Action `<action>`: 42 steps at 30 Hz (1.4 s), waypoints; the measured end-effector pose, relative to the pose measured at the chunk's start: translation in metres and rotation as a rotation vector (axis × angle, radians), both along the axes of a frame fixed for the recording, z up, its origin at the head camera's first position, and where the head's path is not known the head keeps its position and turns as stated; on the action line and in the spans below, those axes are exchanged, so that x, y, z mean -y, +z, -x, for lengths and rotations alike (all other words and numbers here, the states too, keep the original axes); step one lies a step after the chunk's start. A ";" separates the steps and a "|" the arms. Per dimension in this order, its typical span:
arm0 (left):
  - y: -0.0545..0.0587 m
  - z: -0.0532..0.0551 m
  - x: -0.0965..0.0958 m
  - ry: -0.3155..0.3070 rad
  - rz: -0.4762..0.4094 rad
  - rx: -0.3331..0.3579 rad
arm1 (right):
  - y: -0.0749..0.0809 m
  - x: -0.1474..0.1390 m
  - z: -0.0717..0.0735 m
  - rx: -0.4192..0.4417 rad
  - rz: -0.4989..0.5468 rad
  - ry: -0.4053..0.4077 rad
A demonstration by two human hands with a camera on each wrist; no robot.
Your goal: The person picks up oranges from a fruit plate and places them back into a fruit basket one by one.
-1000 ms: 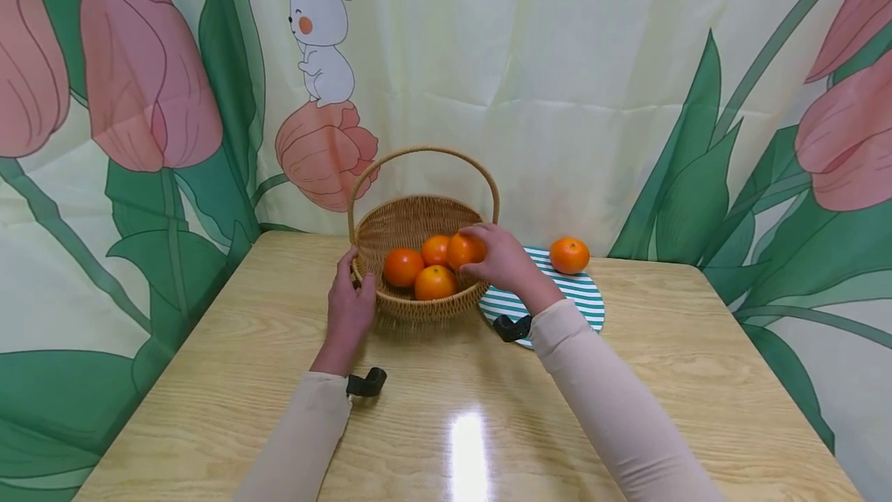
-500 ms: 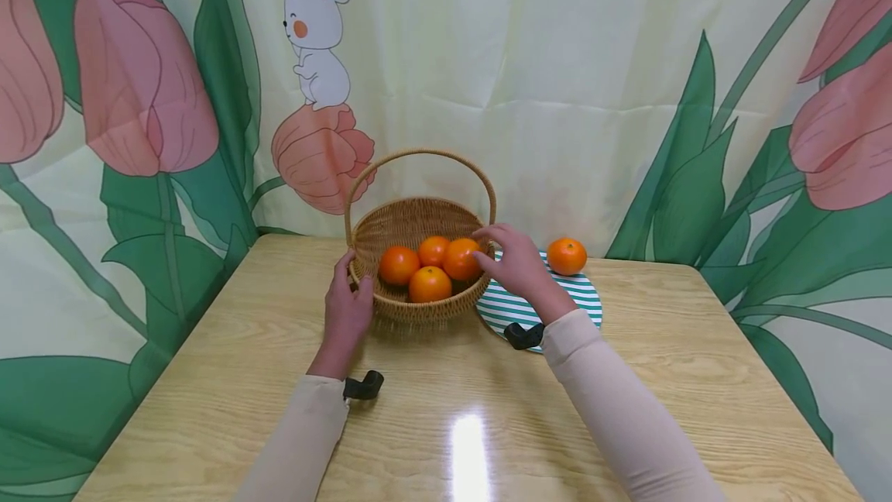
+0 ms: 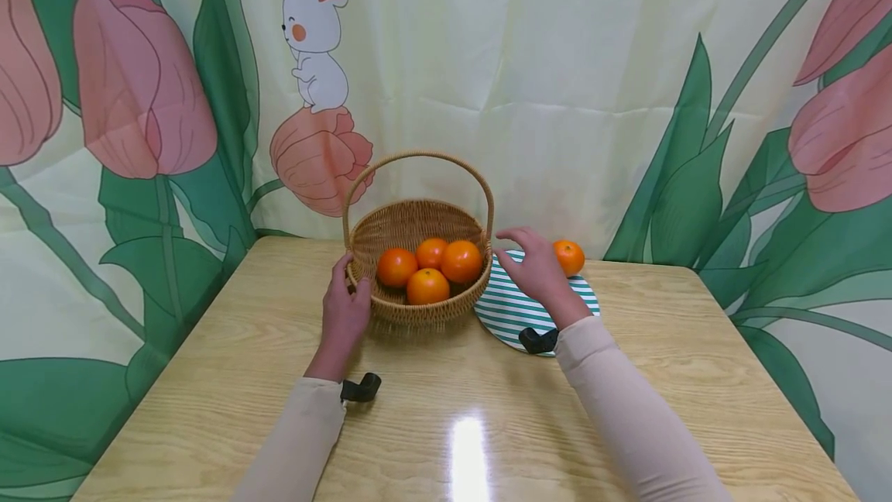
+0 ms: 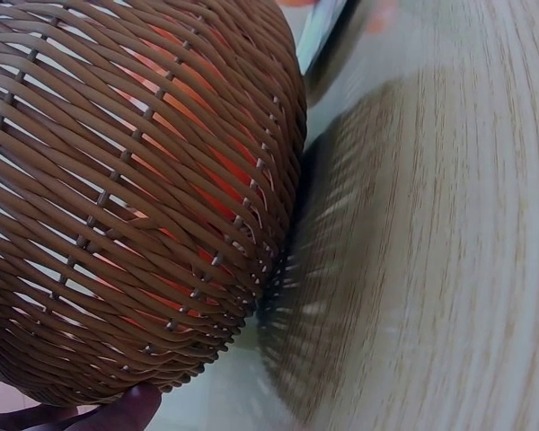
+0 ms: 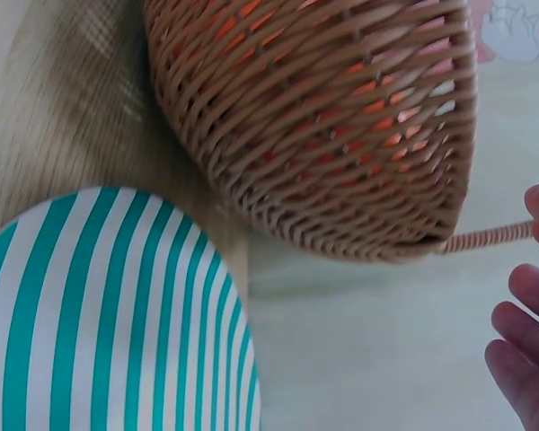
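Note:
In the head view, my left hand holds the left rim of a round wicker basket with a tall arched handle. Several oranges lie grouped inside it. The left wrist view shows the basket's woven side up close, with a fingertip of that hand at its lower edge. My right hand hovers just right of the basket, over a round green-and-white striped mat, its fingers parted and holding nothing. Another orange sits at the mat's back right, partly hidden by this hand.
A wooden table carries everything. Close behind its back edge hangs a curtain printed with tulips and a rabbit. The basket handle rises in front of the curtain.
My right hand has let go of an orange among the others in the basket and drawn back to the right, clear of the rim. My left hand has stayed on the basket.

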State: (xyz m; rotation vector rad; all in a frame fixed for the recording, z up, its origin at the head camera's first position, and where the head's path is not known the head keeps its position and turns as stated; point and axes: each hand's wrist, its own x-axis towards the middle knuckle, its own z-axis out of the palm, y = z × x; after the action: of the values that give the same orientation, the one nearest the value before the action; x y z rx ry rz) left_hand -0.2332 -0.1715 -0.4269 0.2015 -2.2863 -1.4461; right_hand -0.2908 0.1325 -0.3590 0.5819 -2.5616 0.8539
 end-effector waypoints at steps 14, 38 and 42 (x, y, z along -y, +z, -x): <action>-0.001 0.000 0.000 -0.011 -0.006 -0.010 | -0.014 -0.020 0.010 0.046 -0.013 -0.091; -0.003 0.001 0.000 -0.017 -0.007 -0.020 | -0.033 -0.050 0.027 0.115 -0.095 -0.207; -0.002 0.000 0.000 -0.019 -0.010 -0.013 | -0.035 -0.055 0.030 0.132 -0.077 -0.222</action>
State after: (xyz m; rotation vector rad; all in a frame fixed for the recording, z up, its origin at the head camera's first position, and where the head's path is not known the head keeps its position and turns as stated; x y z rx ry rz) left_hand -0.2332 -0.1717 -0.4293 0.1726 -2.2767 -1.4647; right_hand -0.3213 0.1871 -0.3940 0.2624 -2.7238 0.7414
